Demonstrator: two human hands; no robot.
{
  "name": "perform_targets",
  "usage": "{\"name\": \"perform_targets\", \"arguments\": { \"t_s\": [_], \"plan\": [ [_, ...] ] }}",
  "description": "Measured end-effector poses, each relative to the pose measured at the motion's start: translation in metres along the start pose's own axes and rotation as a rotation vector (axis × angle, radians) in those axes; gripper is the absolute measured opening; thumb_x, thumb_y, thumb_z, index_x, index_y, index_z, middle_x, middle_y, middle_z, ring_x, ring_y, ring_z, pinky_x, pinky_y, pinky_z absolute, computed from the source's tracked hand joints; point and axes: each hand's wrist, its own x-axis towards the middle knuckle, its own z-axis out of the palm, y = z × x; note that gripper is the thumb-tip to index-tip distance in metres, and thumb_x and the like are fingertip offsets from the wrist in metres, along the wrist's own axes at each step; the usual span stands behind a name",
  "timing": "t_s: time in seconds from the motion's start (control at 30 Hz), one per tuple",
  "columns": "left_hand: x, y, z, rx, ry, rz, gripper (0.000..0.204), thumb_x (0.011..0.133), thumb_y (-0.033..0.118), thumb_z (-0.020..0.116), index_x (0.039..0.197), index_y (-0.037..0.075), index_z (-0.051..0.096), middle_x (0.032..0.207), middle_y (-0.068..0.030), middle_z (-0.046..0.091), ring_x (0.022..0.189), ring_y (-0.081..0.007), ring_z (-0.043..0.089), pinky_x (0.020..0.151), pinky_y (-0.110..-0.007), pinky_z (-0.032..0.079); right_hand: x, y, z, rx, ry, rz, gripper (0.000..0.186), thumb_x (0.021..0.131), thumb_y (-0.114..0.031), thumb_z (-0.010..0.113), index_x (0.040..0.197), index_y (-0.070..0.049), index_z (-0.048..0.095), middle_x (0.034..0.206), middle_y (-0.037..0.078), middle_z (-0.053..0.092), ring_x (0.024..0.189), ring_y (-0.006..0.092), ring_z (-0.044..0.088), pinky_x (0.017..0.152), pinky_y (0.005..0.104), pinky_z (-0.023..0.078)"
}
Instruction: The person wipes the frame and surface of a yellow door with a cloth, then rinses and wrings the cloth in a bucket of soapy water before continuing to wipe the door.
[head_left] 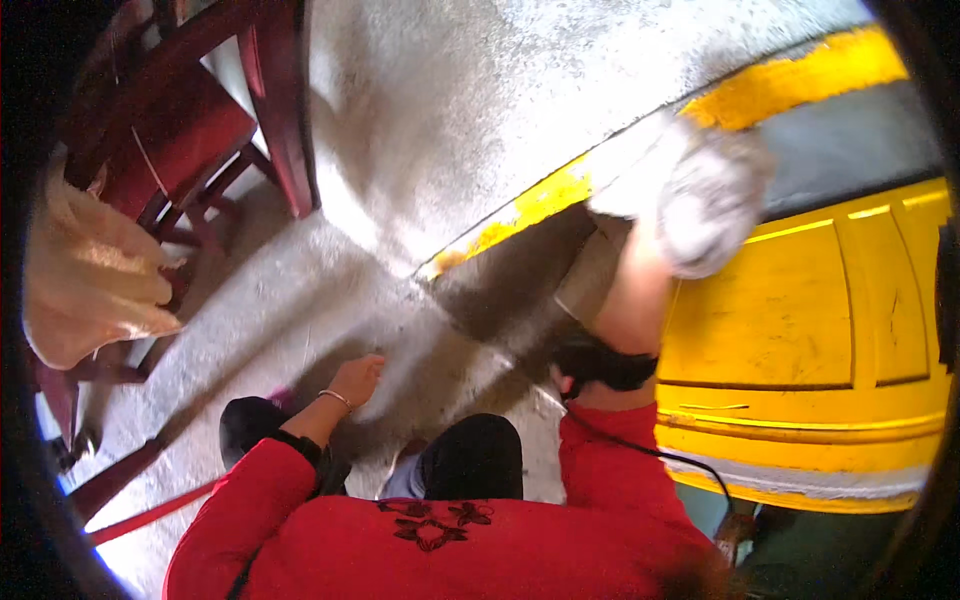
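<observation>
Up at the right, my right hand (690, 225) is blurred and mostly covered by a bunched whitish cloth (715, 190). The hand is closed on the cloth. The cloth is over the yellow-painted frame edge, beside a yellow panelled door (760, 310); whether it touches the paint I cannot tell. My left hand (358, 380), with a thin bracelet at the wrist, hangs near my knee. Its fingers look curled in, and nothing shows in them.
Dark red wooden chairs (280, 110) stand at the left, with a beige cloth (100, 270) draped over one. A yellow painted strip (540, 200) runs along the foot of the pale wall (450, 90). Past my right sleeve hangs a dark cord (700, 462). Grey concrete floor (290, 270) lies below.
</observation>
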Motion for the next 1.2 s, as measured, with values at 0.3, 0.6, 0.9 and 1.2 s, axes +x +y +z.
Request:
{"name": "perform_targets", "arguments": {
  "t_s": [0.3,0.6,0.9,1.2],
  "plan": [
    [0.128,-0.095,0.017,0.422,0.106,0.398,0.030,0.079,0.010,0.052,0.109,0.008,0.055,0.088,-0.0065,0.065,0.080,-0.0212,0.063,0.072,-0.036,0.050,0.010,-0.008,0.004,-0.923,-0.148,0.444,0.040,0.071,-0.026,0.065,0.100,-0.001,0.055,0.095,0.017,0.057,0.095,0.0301,0.053,0.087,0.0382,0.042],
    [0.138,-0.058,0.028,0.178,-0.197,0.362,0.036,0.076,0.006,0.058,0.111,0.008,0.051,0.089,-0.0059,0.065,0.081,-0.0155,0.062,0.066,-0.030,0.051,-0.091,-0.110,0.031,-0.195,0.249,0.740,0.010,0.081,-0.016,0.051,0.085,-0.007,0.052,0.074,0.007,0.051,0.068,0.0199,0.052,0.063,0.0315,0.044],
    [0.121,-0.036,0.006,0.194,-0.215,0.245,0.030,0.076,0.008,0.057,0.106,0.008,0.056,0.089,-0.0072,0.066,0.086,-0.0205,0.062,0.078,-0.033,0.049,0.059,0.059,-0.008,-0.251,0.043,0.617,0.038,0.085,-0.023,0.046,0.118,-0.004,0.050,0.123,0.011,0.048,0.113,0.0241,0.045,0.099,0.0428,0.032],
    [0.108,-0.034,-0.006,0.170,-0.156,0.127,0.027,0.078,0.012,0.051,0.103,0.013,0.059,0.092,-0.0186,0.063,0.089,-0.0356,0.059,0.081,-0.043,0.046,-0.118,-0.100,0.020,-0.032,0.183,0.926,0.022,0.089,-0.023,0.041,0.092,-0.004,0.051,0.085,0.005,0.052,0.077,0.0175,0.049,0.072,0.0328,0.044]
  ]
}}
